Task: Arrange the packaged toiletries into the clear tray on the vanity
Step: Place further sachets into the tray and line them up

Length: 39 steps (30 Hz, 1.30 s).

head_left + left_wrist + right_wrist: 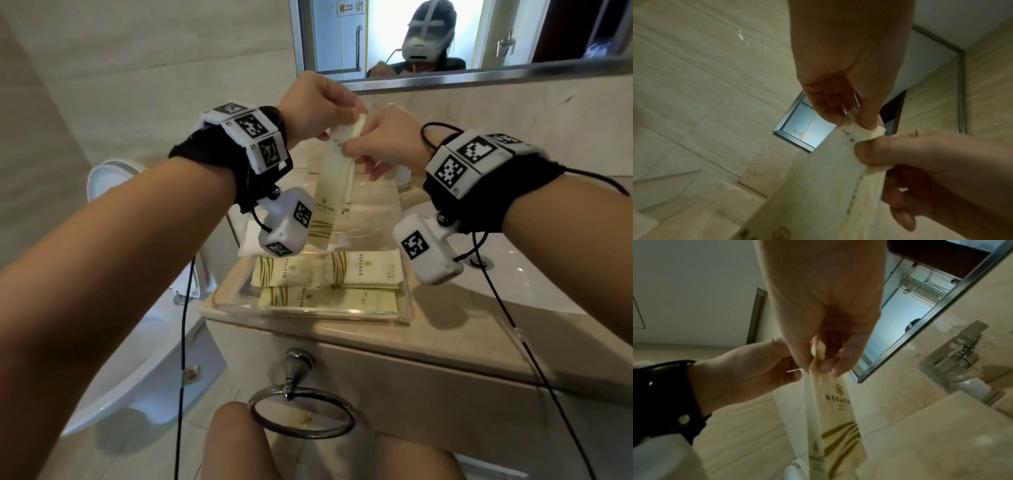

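Both hands hold long cream toiletry packets [330,192] with gold stripes, hanging upright above the clear tray [407,301] on the vanity. My left hand [346,114] pinches the top end of the packets [818,186]. Just below it my right hand [352,149] pinches them too. The right wrist view shows two packets [840,412] side by side under my right hand [818,366], with the left hand [756,369] beside it. In the left wrist view my left hand [857,120] meets the right hand [900,154]. Two or more packets [325,270] lie flat in the tray.
The tray sits at the left end of the beige stone vanity top [445,329]. A white sink basin [520,277] lies to its right, a toilet [144,308] to the left. A metal towel ring [301,414] hangs on the vanity front. A mirror [479,34] is behind.
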Tool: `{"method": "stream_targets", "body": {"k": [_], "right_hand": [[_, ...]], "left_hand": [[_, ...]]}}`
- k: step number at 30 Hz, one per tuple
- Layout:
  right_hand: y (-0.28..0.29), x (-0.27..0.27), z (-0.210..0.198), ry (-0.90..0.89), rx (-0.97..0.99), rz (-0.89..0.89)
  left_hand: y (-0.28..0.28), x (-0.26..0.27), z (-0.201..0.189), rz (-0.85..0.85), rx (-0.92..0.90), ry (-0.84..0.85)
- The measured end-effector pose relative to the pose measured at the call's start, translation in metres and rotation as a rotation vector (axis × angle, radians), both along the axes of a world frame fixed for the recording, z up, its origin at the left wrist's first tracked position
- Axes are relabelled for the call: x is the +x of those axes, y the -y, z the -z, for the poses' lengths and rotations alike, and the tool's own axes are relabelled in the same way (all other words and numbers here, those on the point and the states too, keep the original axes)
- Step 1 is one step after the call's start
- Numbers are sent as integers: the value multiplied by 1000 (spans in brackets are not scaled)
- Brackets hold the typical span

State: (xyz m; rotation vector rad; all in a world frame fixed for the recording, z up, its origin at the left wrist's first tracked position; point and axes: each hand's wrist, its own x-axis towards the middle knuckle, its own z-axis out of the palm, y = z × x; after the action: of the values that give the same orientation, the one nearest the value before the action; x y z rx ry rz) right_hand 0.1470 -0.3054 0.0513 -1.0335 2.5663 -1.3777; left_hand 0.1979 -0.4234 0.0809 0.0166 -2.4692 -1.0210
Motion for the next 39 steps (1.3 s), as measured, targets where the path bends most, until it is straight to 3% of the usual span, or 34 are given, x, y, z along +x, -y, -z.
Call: {"method": "stream_targets", "body": {"k": [4, 9, 12, 17, 20, 23, 27, 31, 39], "right_hand": [[0, -9, 3, 88, -95, 124], [-11, -22, 7, 326, -319, 202], [-18, -27, 14, 410, -377, 218], [-26, -29, 25, 433, -338, 175], [-38, -32, 26, 398, -337, 166], [-53, -39, 28, 303, -345, 297], [-60, -53, 38, 219, -295, 457], [-56, -53, 44, 211, -267, 440], [-50, -51, 45, 198, -243, 390]], "left_hand": [[1, -2, 3, -48, 17, 20], [15, 6, 23, -74, -47, 416], [17, 11, 41, -34, -109, 557], [19, 10, 58, -14, -89, 565], [30, 8, 57, -92, -161, 590], [42, 11, 57, -182, -299, 631], [37, 12, 65, -98, -357, 683], [28, 3, 73, -70, -364, 696], [41, 0, 76, -208, -366, 680]]}}
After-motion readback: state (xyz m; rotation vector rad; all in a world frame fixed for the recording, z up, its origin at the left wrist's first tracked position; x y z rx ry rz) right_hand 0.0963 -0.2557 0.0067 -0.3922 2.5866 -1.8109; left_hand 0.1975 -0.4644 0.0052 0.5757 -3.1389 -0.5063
